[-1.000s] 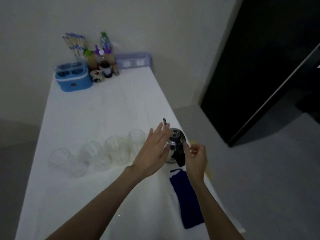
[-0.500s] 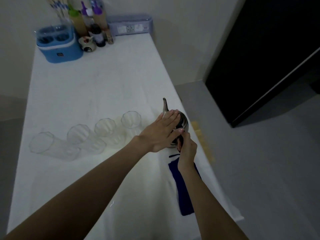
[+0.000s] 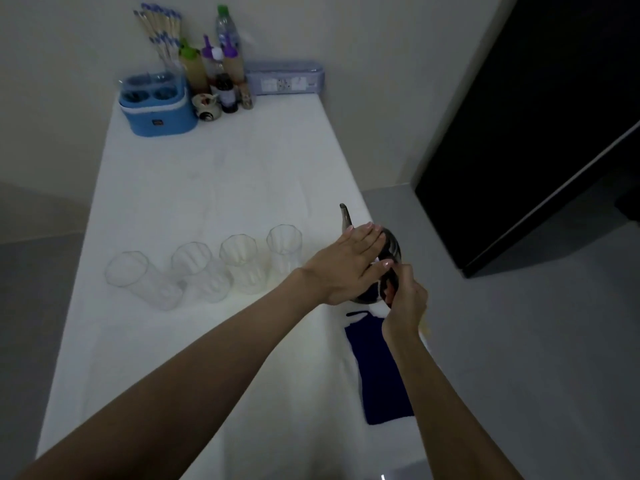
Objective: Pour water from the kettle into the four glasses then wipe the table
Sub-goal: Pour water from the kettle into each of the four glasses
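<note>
Hands: left hand lies flat, fingers stretched, on top of the kettle; right hand is curled around the black handle at the near side of the kettle.
Table: long, with a white cover; the kettle stands near its right edge.
Cloth: dark blue, flat on the table just in front of the kettle, under the right forearm.
Blue container: far behind the kettle, at the back left corner of the table.
Box: pale purple, far behind the kettle, against the wall.
Glasses: four clear ones in a row to the left of the kettle. First glass is nearest to the kettle, then second glass, third glass and fourth glass, the farthest. Water level inside: cannot tell.
Kettle: shiny metal, upright, thin spout pointing away from the person.
Bottles: small group far behind the kettle, between the blue container and the box.
</note>
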Motion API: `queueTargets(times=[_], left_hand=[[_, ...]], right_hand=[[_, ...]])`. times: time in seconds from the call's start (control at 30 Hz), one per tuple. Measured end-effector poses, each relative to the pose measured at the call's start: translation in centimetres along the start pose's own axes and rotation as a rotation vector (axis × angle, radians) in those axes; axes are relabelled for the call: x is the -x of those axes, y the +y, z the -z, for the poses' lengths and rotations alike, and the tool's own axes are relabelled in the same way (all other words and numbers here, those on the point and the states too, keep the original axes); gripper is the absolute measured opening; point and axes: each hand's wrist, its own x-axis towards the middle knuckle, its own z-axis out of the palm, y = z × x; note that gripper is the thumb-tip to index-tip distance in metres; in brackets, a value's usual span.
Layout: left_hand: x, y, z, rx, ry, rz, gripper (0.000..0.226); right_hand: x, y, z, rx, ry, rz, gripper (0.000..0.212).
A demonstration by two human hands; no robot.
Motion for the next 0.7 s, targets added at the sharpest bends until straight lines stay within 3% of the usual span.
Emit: queueTargets(times=[0.27,0.7], left_hand=[[6.9,2.7,4.1,-0.012,0.172,-0.013,0.065],[21.9,-0.5,5.3,0.084,0.336,0.232,0.065]], right_hand=[[5.7,-4.1,-0.2,0.087,-0.030,0.090,0.028],[16.1,-1.6,-6.9,0.158,-0.404,-0.034,0.024]])
